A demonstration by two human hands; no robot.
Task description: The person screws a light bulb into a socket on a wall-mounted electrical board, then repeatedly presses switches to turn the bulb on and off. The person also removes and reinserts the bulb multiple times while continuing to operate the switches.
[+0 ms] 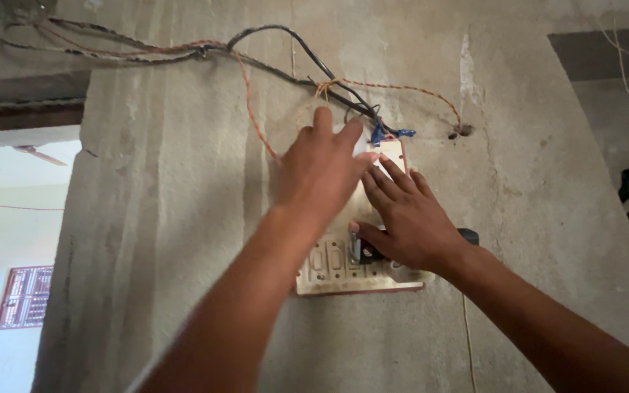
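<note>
Ceiling fan [38, 154], red window grille [25, 295]

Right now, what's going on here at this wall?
A person is reaching up to a dirty white switchboard mounted on a bare concrete wall. The left hand is pressed flat near the top of the board, where twisted orange and dark wires come down. The right hand lies over the board's right side, thumb hooked around a dark-handled tool. What sits under the palms is hidden.
</note>
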